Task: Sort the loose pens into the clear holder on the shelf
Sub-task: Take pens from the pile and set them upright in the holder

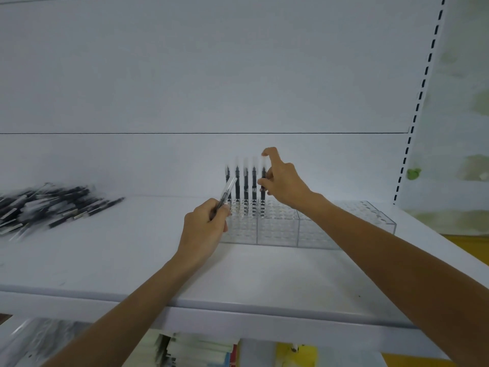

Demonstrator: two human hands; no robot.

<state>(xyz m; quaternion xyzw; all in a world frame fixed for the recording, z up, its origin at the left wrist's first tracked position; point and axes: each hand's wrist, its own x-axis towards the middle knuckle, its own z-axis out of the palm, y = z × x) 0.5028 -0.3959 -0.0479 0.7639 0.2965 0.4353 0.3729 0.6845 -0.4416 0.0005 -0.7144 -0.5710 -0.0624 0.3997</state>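
While the right hand (284,184) pinched the rightmost black clear-capped pen (263,182) upright, seemingly seating it in the back row of the clear plastic grid holder (277,230) on the white shelf (132,260), the left hand (205,229) gripped a spare pen (227,190) tilted ready, loose pens (47,205) heaped far left.

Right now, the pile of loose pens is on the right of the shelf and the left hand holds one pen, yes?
Not quite. The head view shows the pile of loose pens on the left of the shelf, not the right. The left hand does hold one pen.
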